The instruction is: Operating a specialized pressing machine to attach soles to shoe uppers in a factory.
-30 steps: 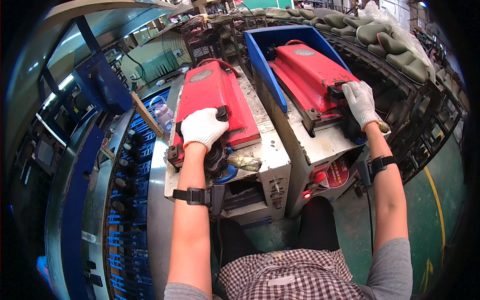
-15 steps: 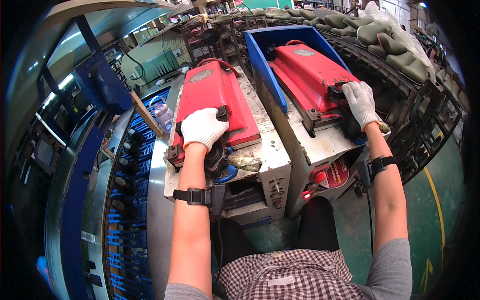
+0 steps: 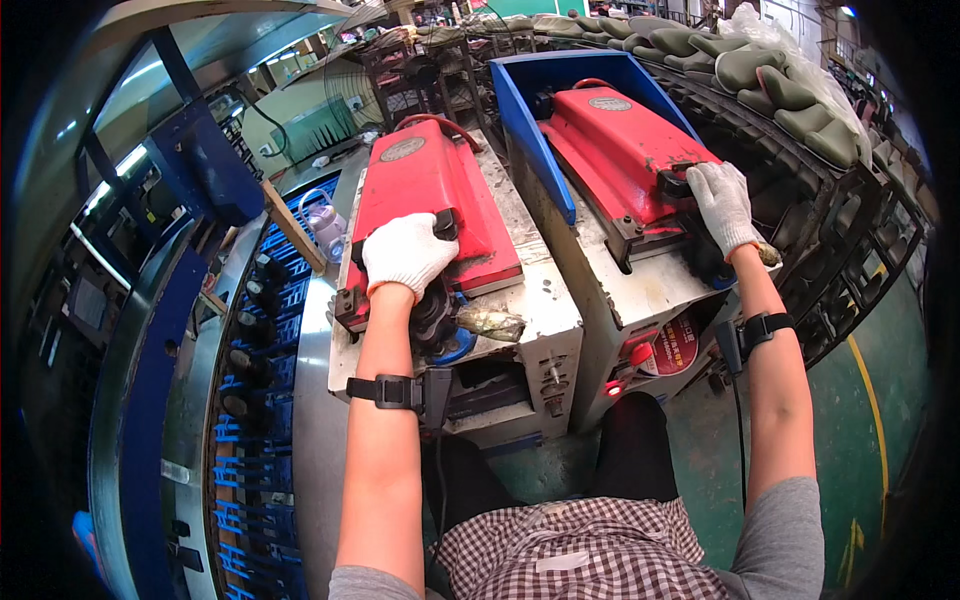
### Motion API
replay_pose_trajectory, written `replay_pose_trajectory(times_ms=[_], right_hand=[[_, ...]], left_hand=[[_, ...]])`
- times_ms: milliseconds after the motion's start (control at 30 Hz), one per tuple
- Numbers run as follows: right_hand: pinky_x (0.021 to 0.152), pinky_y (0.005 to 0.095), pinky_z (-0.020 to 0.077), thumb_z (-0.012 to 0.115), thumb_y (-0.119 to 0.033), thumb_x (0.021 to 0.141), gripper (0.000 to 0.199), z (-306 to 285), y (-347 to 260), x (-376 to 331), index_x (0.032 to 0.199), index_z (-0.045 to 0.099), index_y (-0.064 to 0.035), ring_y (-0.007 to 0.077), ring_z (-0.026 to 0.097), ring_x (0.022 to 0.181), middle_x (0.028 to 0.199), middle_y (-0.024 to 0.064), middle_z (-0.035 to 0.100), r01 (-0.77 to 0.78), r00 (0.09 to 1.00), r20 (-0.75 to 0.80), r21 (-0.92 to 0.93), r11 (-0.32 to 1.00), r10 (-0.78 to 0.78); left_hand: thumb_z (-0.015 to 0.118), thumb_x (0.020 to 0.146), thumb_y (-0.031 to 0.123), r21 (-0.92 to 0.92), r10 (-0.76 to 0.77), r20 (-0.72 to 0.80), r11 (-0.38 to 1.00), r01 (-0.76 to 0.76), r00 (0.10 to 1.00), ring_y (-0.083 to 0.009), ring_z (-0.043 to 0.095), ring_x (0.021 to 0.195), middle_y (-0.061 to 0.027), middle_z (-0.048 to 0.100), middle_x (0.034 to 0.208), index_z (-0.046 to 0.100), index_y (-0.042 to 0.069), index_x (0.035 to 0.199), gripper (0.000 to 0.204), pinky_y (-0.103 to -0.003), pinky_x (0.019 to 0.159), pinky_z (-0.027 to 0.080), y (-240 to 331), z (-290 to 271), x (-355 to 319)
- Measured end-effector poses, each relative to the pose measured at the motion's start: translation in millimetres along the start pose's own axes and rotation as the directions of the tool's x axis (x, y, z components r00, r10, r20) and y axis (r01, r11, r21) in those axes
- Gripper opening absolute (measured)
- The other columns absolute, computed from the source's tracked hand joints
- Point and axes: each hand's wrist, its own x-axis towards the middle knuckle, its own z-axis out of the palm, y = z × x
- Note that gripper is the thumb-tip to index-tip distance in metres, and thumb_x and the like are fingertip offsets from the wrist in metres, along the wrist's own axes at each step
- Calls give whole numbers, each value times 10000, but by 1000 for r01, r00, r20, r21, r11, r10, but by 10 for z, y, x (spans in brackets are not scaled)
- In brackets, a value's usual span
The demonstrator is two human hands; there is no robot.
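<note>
Two machines with red metal covers stand side by side before me. My left hand (image 3: 408, 252), in a white knit glove, is closed around the black handle (image 3: 446, 224) at the near end of the left red cover (image 3: 425, 185). On the right red cover (image 3: 620, 145), my gloved right hand (image 3: 718, 203) grips a similar black handle (image 3: 674, 183); its fingertips are partly hidden. Both covers are down over the machine tops. Below my left hand sits a dark knob-like part with a blue base (image 3: 455, 350), and beside it a worn, taped lever end (image 3: 492, 323).
At the left runs a blue rack (image 3: 240, 480) holding dark shoe-shaped pieces. A lilac bottle (image 3: 325, 225) stands behind it. Olive-green clogs (image 3: 790, 90) are piled on a rack at the far right. A red switch (image 3: 641, 354) and a lit red lamp (image 3: 613, 389) face me.
</note>
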Motion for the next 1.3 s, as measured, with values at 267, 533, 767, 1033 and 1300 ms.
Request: replay_pose_trajectory(times_ms=[267, 533, 767, 1033, 1300], right_hand=[[1137, 482, 410, 538, -364, 1080, 359, -14, -1, -7, 1094, 734, -63, 382, 634, 1136, 1089, 151, 727, -28, 999, 41, 6, 1000, 28], [1059, 464, 437, 591, -334, 1038, 302, 41, 34, -7, 1028, 753, -79, 339, 649, 1071, 1044, 106, 744, 23, 998, -52, -10, 1000, -23], [1062, 467, 435, 588, -336, 1040, 308, 20, 10, 0, 1032, 753, -76, 340, 649, 1078, 1052, 107, 745, 10, 1000, -25, -1, 1000, -10], [1047, 457, 442, 585, -332, 1039, 308, 32, 35, 0, 1036, 757, -76, 337, 654, 1082, 1058, 112, 751, 11, 999, -30, -15, 1000, -11], [1039, 452, 445, 585, -334, 1040, 310, 49, 64, -9, 1034, 759, -77, 335, 656, 1074, 1058, 110, 753, 14, 999, -38, -15, 1000, -14]], left_hand=[[692, 790, 462, 2, -3, 11, 1000, 3, 1000, -379, 748, 952, -170, 773, 996, 809, 150, 1012, 401, -449, 828, 583, 16, -21, -9], [693, 792, 466, 0, -13, 17, 1000, 13, 1000, -377, 749, 940, -169, 772, 979, 809, 154, 1001, 393, -447, 820, 582, 17, -20, -6], [683, 802, 470, -3, -18, 15, 1000, 18, 1000, -380, 748, 941, -170, 771, 978, 807, 154, 1004, 395, -446, 819, 579, 5, -10, -4], [659, 814, 435, 5, -11, 27, 1000, 11, 1000, -375, 751, 976, -158, 780, 1031, 808, 138, 1012, 387, -465, 863, 587, 42, -49, -22], [660, 813, 439, -5, -5, 19, 1000, 5, 1000, -376, 751, 963, -155, 780, 1015, 809, 137, 1000, 385, -469, 852, 587, 50, -47, -30]])
